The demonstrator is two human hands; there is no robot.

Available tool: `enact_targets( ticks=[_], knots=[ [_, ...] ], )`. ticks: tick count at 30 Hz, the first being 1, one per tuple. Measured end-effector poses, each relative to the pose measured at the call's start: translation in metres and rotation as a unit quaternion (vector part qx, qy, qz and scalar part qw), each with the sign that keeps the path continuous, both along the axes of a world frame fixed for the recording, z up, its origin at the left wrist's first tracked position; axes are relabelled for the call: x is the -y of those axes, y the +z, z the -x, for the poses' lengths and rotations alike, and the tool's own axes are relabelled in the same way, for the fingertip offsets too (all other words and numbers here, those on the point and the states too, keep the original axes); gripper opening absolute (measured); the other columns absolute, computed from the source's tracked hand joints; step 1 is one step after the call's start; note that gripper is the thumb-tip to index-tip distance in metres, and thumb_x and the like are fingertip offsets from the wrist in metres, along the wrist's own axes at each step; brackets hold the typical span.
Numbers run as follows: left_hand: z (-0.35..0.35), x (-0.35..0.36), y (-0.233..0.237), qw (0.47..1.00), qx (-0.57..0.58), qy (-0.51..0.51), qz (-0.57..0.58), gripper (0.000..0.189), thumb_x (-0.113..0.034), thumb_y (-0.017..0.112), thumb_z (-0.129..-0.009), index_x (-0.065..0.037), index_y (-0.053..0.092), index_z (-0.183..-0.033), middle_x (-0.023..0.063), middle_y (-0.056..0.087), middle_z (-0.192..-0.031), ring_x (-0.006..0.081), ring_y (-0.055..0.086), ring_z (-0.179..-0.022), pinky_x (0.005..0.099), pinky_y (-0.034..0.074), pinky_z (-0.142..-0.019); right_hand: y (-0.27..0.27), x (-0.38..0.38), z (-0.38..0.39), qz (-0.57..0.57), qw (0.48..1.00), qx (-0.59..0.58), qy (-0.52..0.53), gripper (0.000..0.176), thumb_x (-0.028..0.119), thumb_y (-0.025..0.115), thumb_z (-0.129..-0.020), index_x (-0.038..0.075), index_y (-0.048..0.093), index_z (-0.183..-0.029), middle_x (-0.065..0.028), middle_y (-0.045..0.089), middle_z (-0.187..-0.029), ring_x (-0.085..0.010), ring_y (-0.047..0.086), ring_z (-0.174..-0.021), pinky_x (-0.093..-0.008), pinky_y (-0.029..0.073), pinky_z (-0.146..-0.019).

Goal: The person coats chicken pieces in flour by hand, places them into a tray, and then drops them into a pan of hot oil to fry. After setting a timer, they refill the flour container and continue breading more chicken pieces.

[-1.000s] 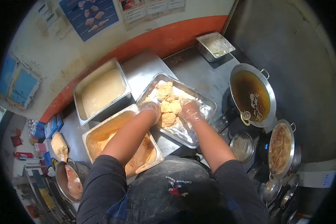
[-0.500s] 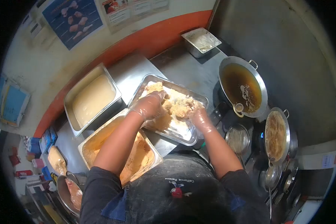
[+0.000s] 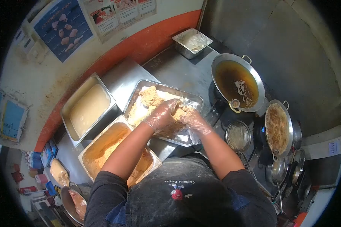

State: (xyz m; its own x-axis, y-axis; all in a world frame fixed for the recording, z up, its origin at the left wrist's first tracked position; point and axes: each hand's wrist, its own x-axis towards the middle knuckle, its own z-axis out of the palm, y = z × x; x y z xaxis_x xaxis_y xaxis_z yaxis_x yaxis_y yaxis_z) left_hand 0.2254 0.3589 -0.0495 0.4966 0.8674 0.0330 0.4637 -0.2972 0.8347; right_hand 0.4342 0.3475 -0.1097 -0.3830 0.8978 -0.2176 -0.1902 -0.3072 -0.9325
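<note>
Both my hands wear thin clear plastic gloves and meet over a steel tray [image 3: 132,99] that holds several floured, breaded chicken pieces [image 3: 149,96]. My left hand [image 3: 161,115] is cupped around a breaded piece [image 3: 179,111] in the middle of the tray. Pressed against the same piece from the right is my right hand [image 3: 194,120], its fingers curled on it. The part of the piece under the gloves is hidden.
A tray of orange-brown breading [image 3: 102,147] sits near my left arm, a tray of pale batter [image 3: 88,108] behind it. A wok of dark oil [image 3: 236,83], a second pan [image 3: 277,128], a strainer [image 3: 237,136] and ladles lie right. A small tray [image 3: 192,41] is by the wall.
My left hand moved right from the tray's left side to its middle. Both hands came together on one breaded piece. The view shifted so the trays sit further left.
</note>
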Motion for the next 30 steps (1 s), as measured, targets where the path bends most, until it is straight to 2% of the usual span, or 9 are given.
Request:
enact_targets(
  ticks=[3, 5, 8, 9, 12, 16, 25, 29, 30],
  knots=[
    [0.004, 0.013, -0.003, 0.993, -0.105, 0.021, -0.054, 0.078, -0.023, 0.092, -0.087, -0.006, 0.057, -0.155, 0.0229, 0.069, -0.144, 0.0361, 0.067, -0.132, 0.0435, 0.054, -0.113, 0.005, -0.003, -0.003, -0.007, 0.998, 0.065, -0.022, 0.053, 0.009, 0.087, -0.091, 0.003, 0.072, -0.141, -0.0118, 0.079, -0.130, -0.0189, 0.072, -0.118, -0.0388, 0.058, -0.102],
    [0.016, 0.021, -0.012, 0.942, -0.320, 0.035, -0.099, 0.101, -0.036, 0.095, -0.084, -0.008, 0.045, -0.167, 0.0241, 0.060, -0.160, 0.0386, 0.062, -0.143, 0.0457, 0.050, -0.122, 0.009, -0.010, -0.010, -0.402, 0.847, 0.349, 0.006, 0.044, 0.011, 0.086, -0.089, 0.001, 0.074, -0.131, -0.0173, 0.080, -0.118, -0.0249, 0.076, -0.108, -0.0413, 0.060, -0.096],
    [0.026, 0.047, 0.056, 0.926, -0.375, 0.017, 0.049, 0.115, -0.045, 0.096, -0.082, -0.008, 0.036, -0.173, 0.0244, 0.052, -0.168, 0.0399, 0.057, -0.150, 0.0475, 0.046, -0.128, 0.042, 0.006, -0.017, -0.317, 0.812, 0.485, 0.070, 0.033, 0.016, 0.083, -0.091, 0.000, 0.075, -0.118, -0.0223, 0.077, -0.108, -0.0350, 0.076, -0.099, -0.0449, 0.060, -0.090],
    [0.028, 0.059, 0.058, 0.927, -0.369, 0.051, 0.043, 0.116, -0.044, 0.097, -0.081, -0.007, 0.037, -0.172, 0.0243, 0.053, -0.168, 0.0403, 0.057, -0.150, 0.0479, 0.046, -0.127, 0.018, 0.010, -0.019, -0.216, 0.926, 0.311, 0.010, 0.024, 0.016, 0.079, -0.093, 0.000, 0.074, -0.109, -0.0228, 0.076, -0.105, -0.0416, 0.074, -0.096, -0.0482, 0.060, -0.089],
    [0.032, 0.104, 0.061, 0.947, -0.314, 0.069, 0.008, 0.107, -0.048, 0.094, -0.083, -0.003, 0.045, -0.167, 0.0267, 0.060, -0.159, 0.0443, 0.056, -0.148, 0.0506, 0.045, -0.125, -0.028, 0.004, -0.033, -0.424, 0.781, 0.453, 0.072, 0.019, 0.019, 0.078, -0.094, 0.005, 0.077, -0.107, -0.0225, 0.076, -0.105, -0.0415, 0.073, -0.099, -0.0507, 0.059, -0.089],
    [0.026, 0.132, 0.035, 0.960, -0.274, 0.047, -0.020, 0.113, -0.041, 0.102, -0.071, 0.003, 0.050, -0.161, 0.0300, 0.072, -0.137, 0.0461, 0.069, -0.129, 0.0514, 0.053, -0.114, -0.033, 0.002, -0.045, -0.344, 0.855, 0.386, 0.031, 0.030, 0.022, 0.081, -0.090, 0.002, 0.077, -0.113, -0.0240, 0.075, -0.110, -0.0431, 0.073, -0.099, -0.0504, 0.059, -0.092],
    [0.010, 0.145, 0.007, 0.942, -0.297, 0.107, -0.116, 0.088, -0.044, 0.095, -0.072, -0.002, 0.068, -0.145, 0.0247, 0.076, -0.129, 0.0468, 0.067, -0.126, 0.0560, 0.050, -0.112, 0.200, 0.032, -0.235, -0.556, 0.758, 0.318, -0.122, 0.019, 0.024, 0.079, -0.093, 0.011, 0.087, -0.105, -0.0097, 0.081, -0.094, -0.0339, 0.076, -0.092, -0.0490, 0.058, -0.091],
    [-0.006, 0.151, -0.009, 0.919, -0.333, 0.143, -0.157, 0.078, -0.041, 0.091, -0.072, -0.005, 0.073, -0.139, 0.0244, 0.075, -0.128, 0.0463, 0.066, -0.124, 0.0560, 0.048, -0.112, 0.241, 0.063, -0.344, -0.317, 0.892, 0.262, -0.189, 0.016, 0.026, 0.077, -0.097, 0.012, 0.085, -0.099, -0.0068, 0.084, -0.100, -0.0271, 0.076, -0.097, -0.0442, 0.057, -0.096],
    [-0.012, 0.152, -0.008, 0.909, -0.339, 0.172, -0.170, 0.076, -0.043, 0.093, -0.071, -0.006, 0.076, -0.135, 0.0258, 0.075, -0.124, 0.0479, 0.065, -0.121, 0.0570, 0.046, -0.113, 0.224, 0.052, -0.386, -0.462, 0.718, 0.492, -0.173, 0.016, 0.026, 0.075, -0.096, 0.012, 0.084, -0.097, -0.0077, 0.083, -0.096, -0.0268, 0.076, -0.098, -0.0428, 0.057, -0.096]
  ],
)
